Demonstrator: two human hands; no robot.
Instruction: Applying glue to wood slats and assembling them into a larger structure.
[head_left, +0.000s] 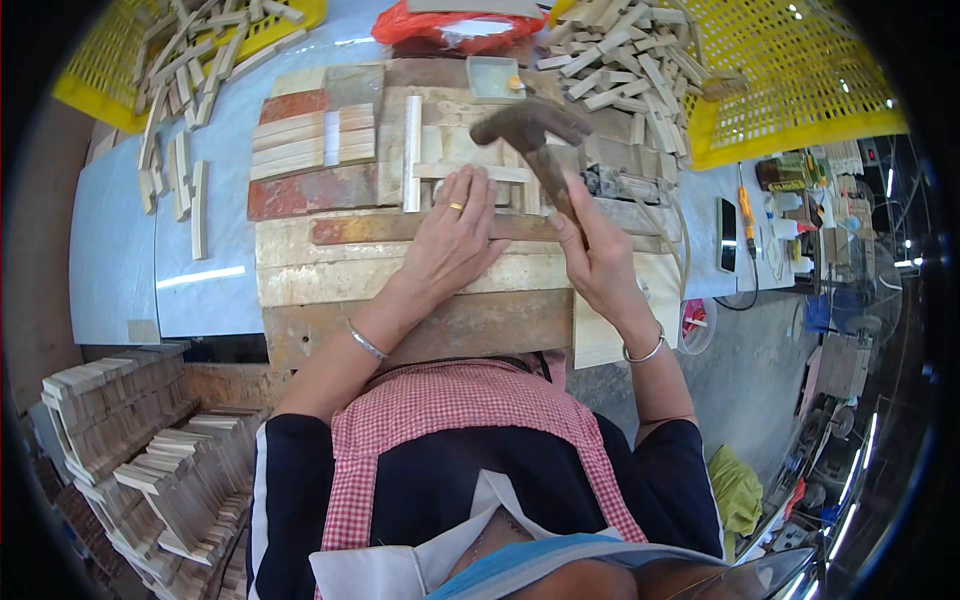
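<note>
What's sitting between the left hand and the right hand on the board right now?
In the head view, little lies between left hand and right hand: the small wooden frame they work on and bare board. The right holds a hammer.

Lying flat on tabletop at right edge: dark rectangular phone point(727, 234), screen blank. Crumpling at far-centre: red-orange plastic bag point(455, 24). Crowding far right: small bottles & boxes point(812, 190), labels too small to tell.

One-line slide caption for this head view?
Left hand steadies pale wooden slats on a worn plank workboard while right hand raises a brown wooden-handled hammer.
</note>
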